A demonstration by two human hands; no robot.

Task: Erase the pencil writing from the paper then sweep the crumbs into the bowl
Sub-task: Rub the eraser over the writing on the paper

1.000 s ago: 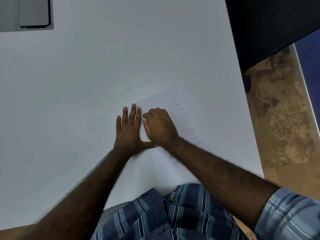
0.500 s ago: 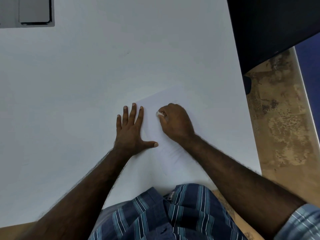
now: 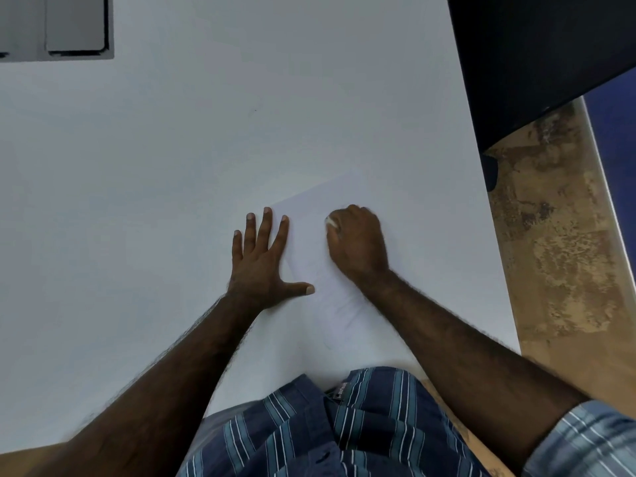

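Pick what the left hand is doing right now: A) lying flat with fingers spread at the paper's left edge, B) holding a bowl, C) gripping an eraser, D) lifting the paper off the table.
A: the left hand lies flat, fingers spread, on the left edge of the paper; the right hand holds the eraser.

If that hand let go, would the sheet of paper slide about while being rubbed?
Probably. The paper looks thin and lies flat on a smooth white table, so it likely slides or wrinkles easily. That may be why the left hand presses flat on it while the right hand rubs.
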